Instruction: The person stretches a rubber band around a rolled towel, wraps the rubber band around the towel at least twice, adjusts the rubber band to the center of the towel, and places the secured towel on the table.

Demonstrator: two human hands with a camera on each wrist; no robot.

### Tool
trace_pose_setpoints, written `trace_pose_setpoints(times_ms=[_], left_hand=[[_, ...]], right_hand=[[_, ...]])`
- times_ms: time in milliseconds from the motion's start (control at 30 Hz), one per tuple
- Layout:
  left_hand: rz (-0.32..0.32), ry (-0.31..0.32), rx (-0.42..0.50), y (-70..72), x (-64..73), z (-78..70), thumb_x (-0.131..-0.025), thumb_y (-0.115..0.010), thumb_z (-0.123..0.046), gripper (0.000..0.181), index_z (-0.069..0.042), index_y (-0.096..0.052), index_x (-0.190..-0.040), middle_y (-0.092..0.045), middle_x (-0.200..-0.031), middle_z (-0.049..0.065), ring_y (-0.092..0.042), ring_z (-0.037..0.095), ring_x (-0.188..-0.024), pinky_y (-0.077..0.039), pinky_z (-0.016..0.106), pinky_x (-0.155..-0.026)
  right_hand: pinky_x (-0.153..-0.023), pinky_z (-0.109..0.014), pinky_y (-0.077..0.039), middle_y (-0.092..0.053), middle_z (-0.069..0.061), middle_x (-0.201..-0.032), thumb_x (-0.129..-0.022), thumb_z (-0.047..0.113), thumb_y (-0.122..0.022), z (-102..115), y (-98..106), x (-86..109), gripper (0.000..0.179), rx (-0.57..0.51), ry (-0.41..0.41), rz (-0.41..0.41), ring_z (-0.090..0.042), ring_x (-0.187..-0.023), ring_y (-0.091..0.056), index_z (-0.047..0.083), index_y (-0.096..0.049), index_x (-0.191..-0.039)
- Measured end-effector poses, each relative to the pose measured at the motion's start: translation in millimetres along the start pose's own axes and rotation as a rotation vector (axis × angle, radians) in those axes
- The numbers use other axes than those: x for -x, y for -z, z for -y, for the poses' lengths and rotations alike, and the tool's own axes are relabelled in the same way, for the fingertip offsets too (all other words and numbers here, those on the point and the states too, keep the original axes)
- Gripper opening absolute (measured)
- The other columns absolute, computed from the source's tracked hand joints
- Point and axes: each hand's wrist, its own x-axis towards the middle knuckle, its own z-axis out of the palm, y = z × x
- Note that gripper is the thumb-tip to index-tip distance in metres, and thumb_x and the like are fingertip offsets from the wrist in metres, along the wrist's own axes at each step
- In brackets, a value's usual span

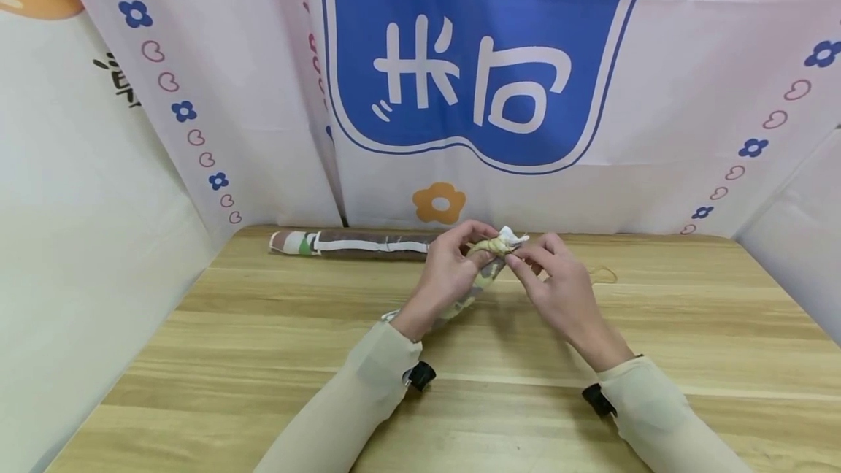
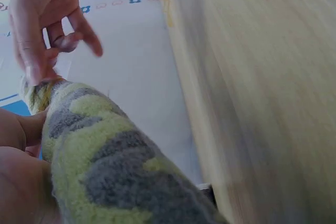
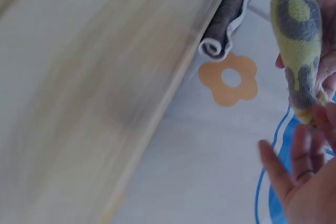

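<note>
From my remote seat I see both hands occupied at one end of a yellow-and-grey fabric roll [image 2: 128,156]. The left hand [image 1: 449,265] curls around it close to that narrowed end; the right hand [image 1: 558,283] pinches at the very tip with thumb and finger, its other fingers loose. I cannot tell whether that pinch takes cloth or the thin yellowish band [image 2: 46,94] round the end.

The relation I judge everything turns on: the roll's long axis slants from beneath the left wrist, forward and rightward, so its tip sits between the hands. The right hand is nearest the tip, the left nearer the body. Whether the roll's rear end touches the surface [image 1: 493,400], I cannot tell.

A brown roll [image 1: 361,254] lies behind and left of the left hand; a loose yellow loop [image 1: 603,282] lies just right of the right hand.
</note>
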Motion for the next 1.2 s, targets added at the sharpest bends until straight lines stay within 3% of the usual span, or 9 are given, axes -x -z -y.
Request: trace_pose_setpoints(times_ms=[167,267,333,567,767,867,1033,1133,1200], left_hand=[[-0.008,-0.008,-0.005,-3.4,0.9,-3.0,-0.096,-0.075,0.000,0.026,-0.020,-0.076,-0.113,-0.075,-0.103,-0.009,-0.065,0.020,-0.089,-0.053,0.034,-0.076],[-0.004,-0.015,-0.017,-5.7,1.4,-3.0,-0.095,-0.076,0.001,0.027,-0.020,-0.077,-0.113,-0.074,-0.101,-0.010,-0.066,0.021,-0.088,-0.054,0.033,-0.074],[-0.009,-0.027,-0.033,-6.5,1.1,-2.5,-0.095,-0.077,0.001,0.026,-0.019,-0.078,-0.113,-0.075,-0.100,-0.009,-0.066,0.021,-0.086,-0.053,0.032,-0.072],[-0.010,-0.063,-0.049,-6.3,1.5,-3.4,-0.093,-0.077,0.001,0.025,-0.014,-0.078,-0.113,-0.076,-0.102,-0.007,-0.066,0.017,-0.085,-0.053,0.030,-0.072],[0.048,-0.049,-0.081,-4.5,-0.5,-0.6,-0.095,-0.077,-0.004,0.026,-0.013,-0.077,-0.120,-0.077,-0.109,-0.004,-0.067,0.013,-0.090,-0.055,0.030,-0.079],[0.131,-0.001,-0.062,0.5,-2.5,2.7,-0.101,-0.071,-0.014,0.023,-0.012,-0.077,-0.124,-0.077,-0.111,-0.002,-0.067,0.013,-0.092,-0.056,0.031,-0.079],[0.300,0.210,0.181,10.6,-3.3,7.3,-0.109,-0.058,-0.033,0.038,-0.006,-0.074,-0.130,-0.075,-0.102,0.007,-0.064,0.014,-0.080,-0.054,0.028,-0.070],[0.315,0.245,0.232,12.2,-4.8,8.2,-0.108,-0.062,-0.033,0.037,-0.004,-0.075,-0.127,-0.074,-0.094,0.007,-0.062,0.013,-0.070,-0.052,0.024,-0.059],[0.290,0.212,0.185,12.1,-6.1,7.6,-0.106,-0.067,-0.031,0.033,-0.004,-0.078,-0.121,-0.075,-0.096,0.005,-0.065,0.013,-0.074,-0.054,0.025,-0.063]], right_hand=[[-0.070,-0.018,-0.052,-0.060,-0.007,-0.093,-0.101,0.007,-0.074,4.8,2.2,0.5,0.009,-0.242,-0.219,-0.007,-0.016,-0.081,-0.061,0.002,-0.081,-0.104],[-0.064,-0.019,-0.049,-0.060,-0.006,-0.090,-0.102,0.013,-0.075,6.8,2.7,0.7,0.011,-0.251,-0.311,-0.004,-0.015,-0.076,-0.059,0.005,-0.082,-0.105],[-0.060,-0.019,-0.048,-0.059,-0.006,-0.087,-0.100,0.012,-0.076,6.6,2.2,0.8,0.010,-0.222,-0.308,0.000,-0.015,-0.073,-0.057,0.005,-0.082,-0.104],[-0.055,-0.018,-0.041,-0.055,-0.003,-0.081,-0.086,0.003,-0.088,4.8,-2.5,0.6,0.011,-0.054,-0.156,0.043,-0.014,-0.066,-0.051,0.001,-0.078,-0.092],[-0.056,-0.019,-0.042,-0.056,-0.007,-0.081,-0.087,-0.001,-0.086,4.6,-1.9,0.7,0.015,-0.032,-0.151,0.050,-0.015,-0.068,-0.051,0.003,-0.072,-0.085],[-0.057,-0.019,-0.041,-0.055,-0.005,-0.081,-0.090,-0.004,-0.081,1.4,-1.3,0.9,0.010,-0.085,-0.163,0.027,-0.016,-0.068,-0.051,0.002,-0.074,-0.088],[-0.059,-0.019,-0.041,-0.057,-0.002,-0.084,-0.094,-0.006,-0.074,-2.4,1.0,1.1,0.009,-0.149,-0.191,0.018,-0.015,-0.070,-0.050,0.002,-0.079,-0.095],[-0.058,-0.019,-0.041,-0.057,-0.002,-0.085,-0.097,-0.003,-0.072,-1.8,2.8,0.8,0.010,-0.165,-0.204,0.034,-0.016,-0.070,-0.051,0.002,-0.080,-0.097],[-0.057,-0.020,-0.042,-0.057,-0.003,-0.086,-0.101,0.001,-0.070,-1.1,3.7,0.5,0.009,-0.181,-0.228,0.054,-0.018,-0.068,-0.053,0.003,-0.079,-0.098]])
